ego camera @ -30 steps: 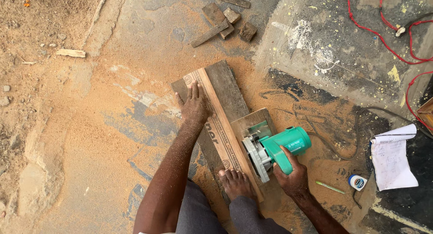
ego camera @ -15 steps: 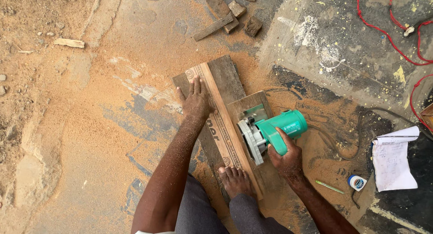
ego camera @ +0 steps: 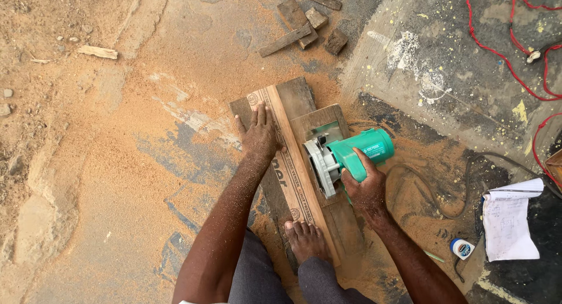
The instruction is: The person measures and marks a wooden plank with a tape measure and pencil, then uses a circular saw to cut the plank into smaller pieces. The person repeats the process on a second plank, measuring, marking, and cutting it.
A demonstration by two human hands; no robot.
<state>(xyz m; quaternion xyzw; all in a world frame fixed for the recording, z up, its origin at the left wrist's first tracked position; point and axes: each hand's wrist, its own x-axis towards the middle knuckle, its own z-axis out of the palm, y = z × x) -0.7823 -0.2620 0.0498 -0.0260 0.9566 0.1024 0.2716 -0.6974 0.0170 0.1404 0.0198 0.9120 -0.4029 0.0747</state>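
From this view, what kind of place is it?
Probably an outdoor or site woodworking spot on the ground: sawdust covers the floor, a green circular saw sits on a wooden plank, and wood offcuts lie nearby.

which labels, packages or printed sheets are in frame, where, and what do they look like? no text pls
Printed board strip: under the left hand, long pale wood with dark print and round stamps.
Saw label: on the green saw body by the right hand, small light patch.
Paper sheets: right edge on the ground, white, curled.
Small bottle: beside the sheets, white with blue label.
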